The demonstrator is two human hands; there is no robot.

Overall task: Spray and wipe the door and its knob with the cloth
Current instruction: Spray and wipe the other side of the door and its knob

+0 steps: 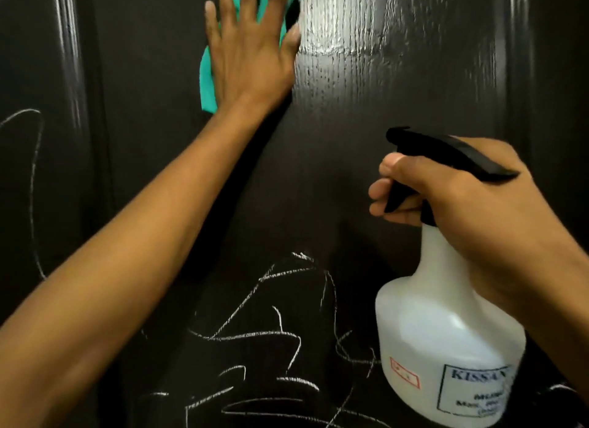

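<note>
Your one readable label sits low on the white spray bottle [446, 341], inside a thin dark rectangular border: "KISSAN" in capitals, the end of the word running round the bottle's curve. The lines under it on the same label are too blurred to read. Left of that label, also on the bottle, you have a small red-bordered sticker; its content can't be made out. White chalk scribbles on the dark door [318, 172], left of the bottle, form no legible word.

Single head view, worn high, facing straight at the door [334, 172]. Very near; door fills frame. Both forearms enter from below.
</note>
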